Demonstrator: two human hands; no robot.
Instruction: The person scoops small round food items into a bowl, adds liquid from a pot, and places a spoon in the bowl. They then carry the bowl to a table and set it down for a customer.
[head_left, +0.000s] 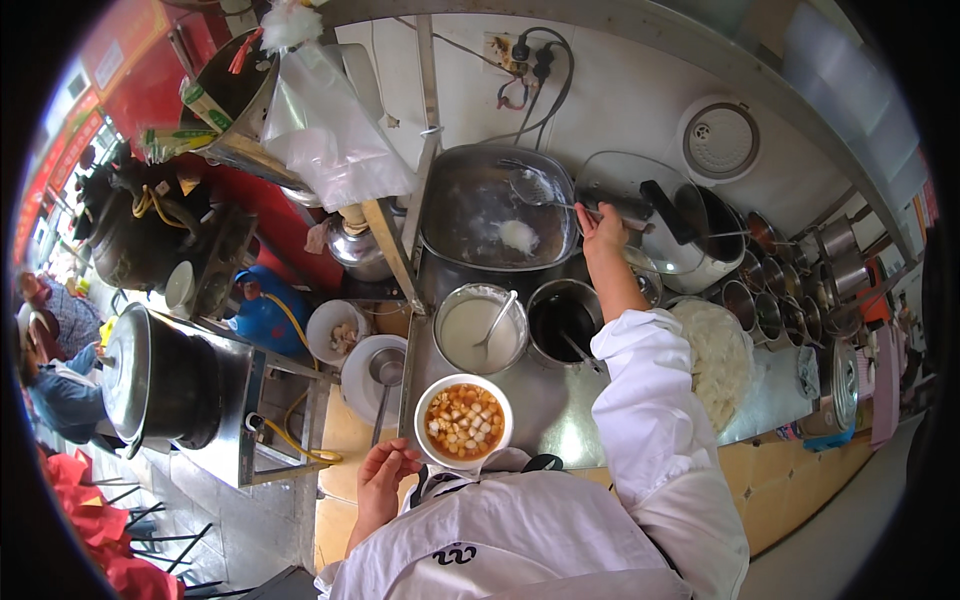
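Observation:
My right hand (604, 229) grips the handle of a metal slotted skimmer (534, 187). The skimmer's head hangs over the rear right part of a dark rectangular pan (472, 210), in which a white clump (517, 235) lies in cloudy liquid. Close to my body, a white bowl (507, 420) holds reddish-brown soup with pale cubes and small pieces (466, 421). My left hand (384, 474) is beside the bowl's left rim, fingers curled; whether it touches the rim I cannot tell. Behind the bowl stand a pot of white liquid (469, 330) with a spoon and a pot of dark liquid (551, 322) with a ladle.
A glass lid (622, 180) leans behind my right hand. Right of my arm sits a plastic-covered pale mass (716, 360). Plastic bags (322, 127) hang at upper left. A ladle (387, 367) rests in a white bucket (360, 401). A large lidded pot (172, 375) stands far left.

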